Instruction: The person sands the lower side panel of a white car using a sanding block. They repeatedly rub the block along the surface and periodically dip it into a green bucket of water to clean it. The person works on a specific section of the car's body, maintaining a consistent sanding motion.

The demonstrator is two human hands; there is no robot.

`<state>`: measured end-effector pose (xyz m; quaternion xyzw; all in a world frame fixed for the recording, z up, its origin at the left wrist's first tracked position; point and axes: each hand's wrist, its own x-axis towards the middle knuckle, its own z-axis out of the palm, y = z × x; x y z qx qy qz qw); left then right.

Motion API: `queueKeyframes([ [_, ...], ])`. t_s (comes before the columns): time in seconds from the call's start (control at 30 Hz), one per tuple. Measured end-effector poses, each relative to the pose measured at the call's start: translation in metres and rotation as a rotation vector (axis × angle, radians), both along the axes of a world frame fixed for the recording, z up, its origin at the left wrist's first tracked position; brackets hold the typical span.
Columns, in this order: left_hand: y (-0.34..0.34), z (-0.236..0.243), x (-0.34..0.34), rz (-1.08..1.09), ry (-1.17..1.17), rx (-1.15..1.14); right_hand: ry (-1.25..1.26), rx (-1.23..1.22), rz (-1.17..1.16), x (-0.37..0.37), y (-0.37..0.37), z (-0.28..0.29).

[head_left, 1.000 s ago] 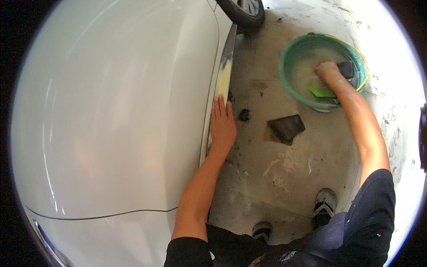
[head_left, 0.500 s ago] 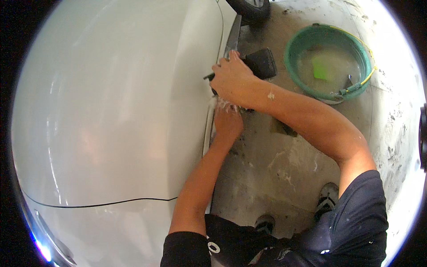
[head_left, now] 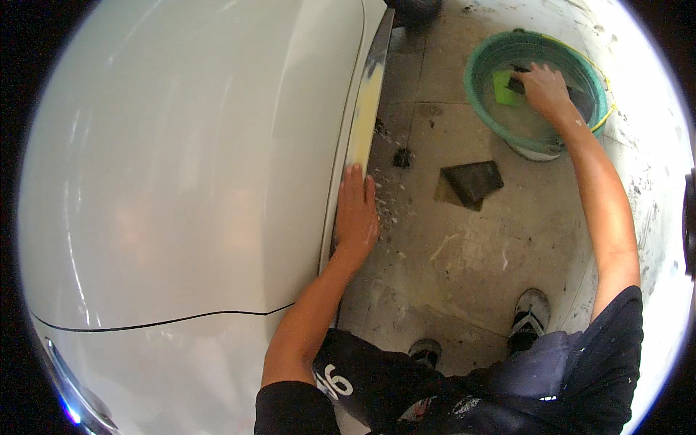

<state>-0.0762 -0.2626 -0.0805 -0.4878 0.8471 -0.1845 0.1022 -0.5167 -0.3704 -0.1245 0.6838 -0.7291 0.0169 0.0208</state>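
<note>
My left hand [head_left: 358, 210] lies flat along the white car's sill [head_left: 346, 141], fingers stretched out and holding nothing. Just ahead of its fingertips is a yellowish patch [head_left: 366, 109] with grey, worn edges. My right hand [head_left: 547, 88] is over the green bucket [head_left: 480, 119], its fingers bent around a black sheet [head_left: 517, 85] that looks like sandpaper. Part of that sheet is hidden under the hand. Beside it in the cloudy water is a bright green flat piece [head_left: 503, 88].
A dark square sheet [head_left: 475, 181] lies on the floor over a browner piece, between the car and the bucket. A small black scrap [head_left: 402, 157] sits near the sill. The car's white panel [head_left: 181, 181] fills the left side. My shoes [head_left: 531, 315] are below.
My right hand has gone from the sill to the bucket with the black sheet. The left hand has flattened on the sill slightly nearer me, and the yellowish patch has come into sight.
</note>
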Motion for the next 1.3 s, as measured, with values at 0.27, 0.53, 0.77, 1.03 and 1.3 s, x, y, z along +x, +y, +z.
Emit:
queueKeyframes([
  [0.27, 0.008, 0.017, -0.003, 0.051, -0.342, 0.028, -0.208, 0.225, 0.072, -0.016, -0.006, -0.036],
  [0.53, -0.143, 0.016, -0.074, -0.114, -0.376, -0.182, -0.318, 0.043, 0.095, -0.009, 0.003, -0.040],
  [0.77, -0.231, 0.011, -0.113, -0.252, -0.315, -0.198, -0.370, 0.210, 0.074, -0.013, -0.012, -0.048],
  [1.03, -0.189, 0.015, -0.085, -0.239, -0.386, -0.037, -0.448, 0.257, 0.062, -0.013, -0.003, -0.034],
  [1.3, -0.081, 0.031, -0.070, -0.209, -1.040, 0.094, -0.542, 0.123, 0.122, -0.019, -0.006, -0.044],
])
